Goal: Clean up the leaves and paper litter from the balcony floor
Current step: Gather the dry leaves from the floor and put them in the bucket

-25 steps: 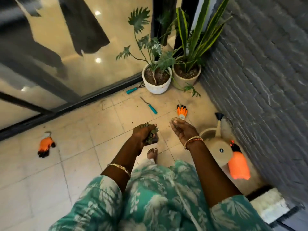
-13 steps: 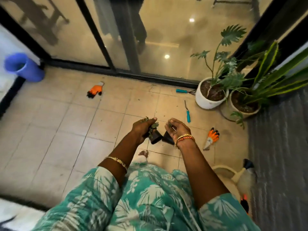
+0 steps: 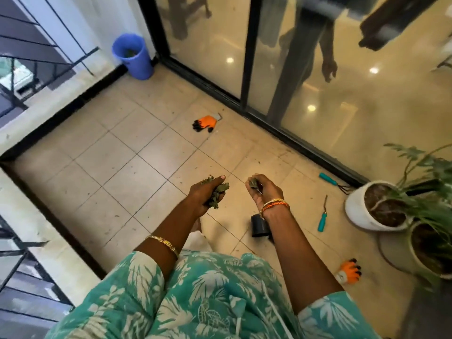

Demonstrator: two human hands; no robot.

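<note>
Left hand (image 3: 205, 195) out over the beige tiled balcony floor (image 3: 127, 167), fingers curled round a clump of dry green leaves (image 3: 216, 195) that spills out past the fingertips on the thumb side. Right hand (image 3: 264, 192) level with it, just apart, fingertips pinching a few smaller green leaf scraps (image 3: 253, 183) at the front of the hand. Far corner, well away from both hands: a blue plastic bucket (image 3: 133, 56) with green bits inside. An orange-and-black work glove (image 3: 205, 123) lies on the tiles between bucket and hands, a small black cylindrical pot (image 3: 259, 225) below the right wrist.
</note>
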